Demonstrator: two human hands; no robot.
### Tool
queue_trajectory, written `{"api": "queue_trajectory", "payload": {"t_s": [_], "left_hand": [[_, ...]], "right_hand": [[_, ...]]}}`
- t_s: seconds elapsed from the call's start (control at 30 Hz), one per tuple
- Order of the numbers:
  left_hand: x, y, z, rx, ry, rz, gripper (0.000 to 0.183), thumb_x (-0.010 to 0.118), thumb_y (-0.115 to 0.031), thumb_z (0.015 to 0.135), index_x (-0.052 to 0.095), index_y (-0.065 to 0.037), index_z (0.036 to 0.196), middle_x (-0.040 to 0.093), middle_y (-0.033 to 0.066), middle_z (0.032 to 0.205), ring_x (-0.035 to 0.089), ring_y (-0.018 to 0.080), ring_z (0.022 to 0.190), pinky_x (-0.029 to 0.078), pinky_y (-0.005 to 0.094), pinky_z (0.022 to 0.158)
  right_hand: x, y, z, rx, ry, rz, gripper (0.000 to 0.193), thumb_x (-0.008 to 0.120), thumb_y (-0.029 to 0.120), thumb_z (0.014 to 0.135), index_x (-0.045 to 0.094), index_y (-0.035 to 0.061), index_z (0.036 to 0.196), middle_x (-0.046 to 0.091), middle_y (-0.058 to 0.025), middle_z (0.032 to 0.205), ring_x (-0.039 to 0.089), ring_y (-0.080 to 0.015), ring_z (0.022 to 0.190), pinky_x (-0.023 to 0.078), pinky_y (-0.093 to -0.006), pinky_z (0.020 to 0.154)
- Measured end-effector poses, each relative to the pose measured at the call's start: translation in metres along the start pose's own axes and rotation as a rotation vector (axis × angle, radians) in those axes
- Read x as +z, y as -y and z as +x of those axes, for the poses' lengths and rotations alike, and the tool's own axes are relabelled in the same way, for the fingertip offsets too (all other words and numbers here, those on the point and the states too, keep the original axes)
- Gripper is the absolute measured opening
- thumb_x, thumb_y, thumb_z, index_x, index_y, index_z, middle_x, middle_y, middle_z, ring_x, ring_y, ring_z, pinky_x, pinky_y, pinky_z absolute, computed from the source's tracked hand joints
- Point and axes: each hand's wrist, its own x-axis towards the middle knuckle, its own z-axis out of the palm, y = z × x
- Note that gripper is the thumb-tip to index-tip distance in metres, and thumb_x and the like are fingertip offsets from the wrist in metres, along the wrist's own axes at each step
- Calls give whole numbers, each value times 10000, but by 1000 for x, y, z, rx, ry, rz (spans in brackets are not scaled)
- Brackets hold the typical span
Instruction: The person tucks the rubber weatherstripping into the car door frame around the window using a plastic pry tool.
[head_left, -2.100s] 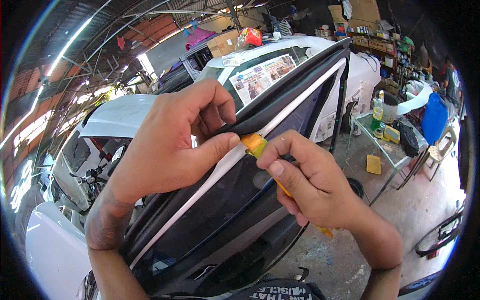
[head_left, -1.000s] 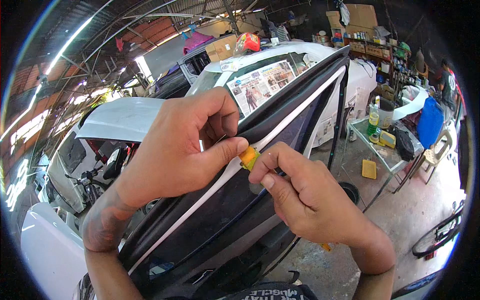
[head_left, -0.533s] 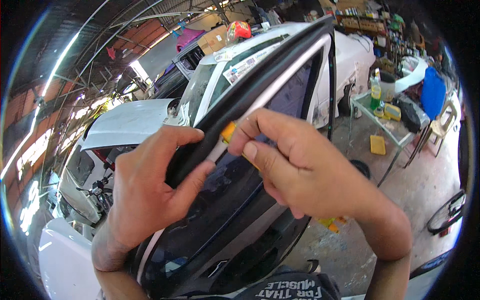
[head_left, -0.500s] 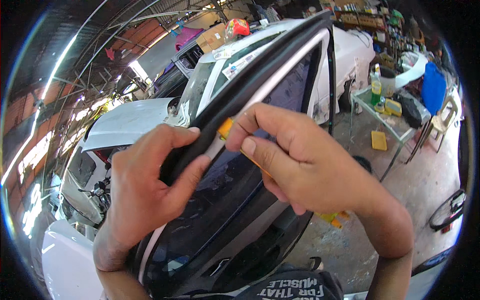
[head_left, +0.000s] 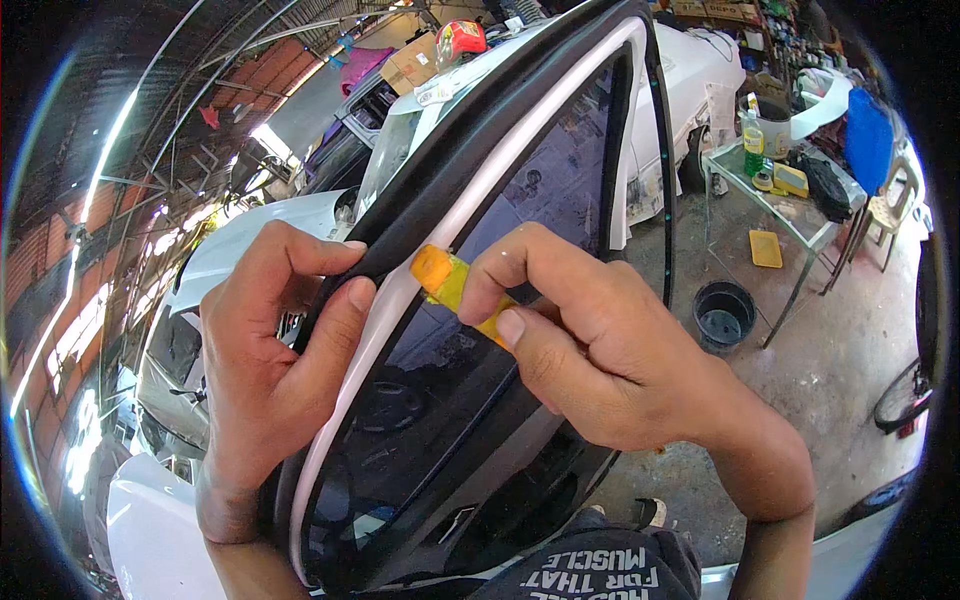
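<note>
A dark car door (head_left: 400,440) with a white-edged window frame (head_left: 480,205) stands upright in front of me. Along the frame's outer edge runs a thick black rubber door seal (head_left: 440,170). My left hand (head_left: 285,350) pinches this seal between thumb and forefinger. In my right hand (head_left: 600,350) is a narrow yellow-orange tool (head_left: 440,275), worn at its blunt tip, gripped between thumb and curled fingers. Its tip lies at the inner side of the white frame, just right of my left thumb. The rest of the tool is hidden behind my fingers.
Beyond the door stands a white car (head_left: 690,110) with paper on it. To the right are a glass-topped table (head_left: 790,210) with a green bottle (head_left: 753,145), a black bucket (head_left: 724,315), a yellow tray (head_left: 766,249) and a plastic chair (head_left: 895,200).
My left hand has slid down and left along the seal. The right hand with the tool has shifted slightly right and down, showing more of the tool's tip. The view has also shifted.
</note>
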Motion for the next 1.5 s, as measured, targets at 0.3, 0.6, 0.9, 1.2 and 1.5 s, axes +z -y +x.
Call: {"api": "queue_trajectory", "payload": {"t_s": [0.3,0.6,0.9,1.2,1.5], "left_hand": [[3,9,4,34,13,-51,110,676,-12,856,619,16,945,628,58,779,558,77,640,429,232,605],[3,10,4,37,26,-116,116,684,-10,846,623,15,942,620,74,752,576,100,630,450,247,590],[-1,2,6,-92,124,-102,141,661,-53,891,601,11,1001,610,35,884,605,94,834,478,245,783],[-3,8,6,-124,134,-130,163,684,-74,886,605,4,1005,598,36,927,594,93,879,463,249,828],[-5,12,3,-158,174,-176,202,709,-110,878,611,6,1012,597,33,920,586,85,906,465,248,815]], "right_hand": [[3,-12,7,-38,28,23,124,473,100,1009,502,16,1095,470,38,662,437,-20,498,329,-203,456],[2,-5,7,114,54,92,112,477,109,1015,486,23,1086,446,37,682,431,-28,499,330,-199,455],[8,1,19,26,19,-142,109,490,106,1005,495,17,1070,488,16,668,480,-50,517,373,-216,481],[19,-10,-13,-137,-28,-192,81,506,62,986,505,33,1062,537,3,629,514,-49,509,388,-221,478],[16,-5,3,-54,-14,-136,86,502,90,998,511,32,1061,493,20,623,490,-46,506,366,-220,471]]}}
